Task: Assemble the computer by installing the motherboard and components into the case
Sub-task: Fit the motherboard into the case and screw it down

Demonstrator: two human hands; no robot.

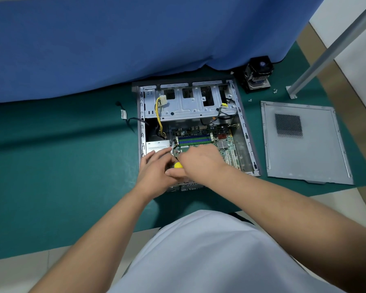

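Both hands [178, 163] around yellow screwdriver [178, 165]

the person is wearing a pale, whitish-grey garment [209, 254] that is filling the lower middle of the head view. the fabric is showing plain, with no print, logo, buttons or seams visible, and soft folds are running across it. a darker edge is showing along its upper right border; what this edge belongs to cannot be told. both forearms are showing bare from the frame edge to the wrist, so any sleeves are ending out of view. the left hand [156, 172] and the right hand [201, 160] are wearing no gloves. no watch, ring, bracelet or strap is appearing on either wrist or on the visible fingers.
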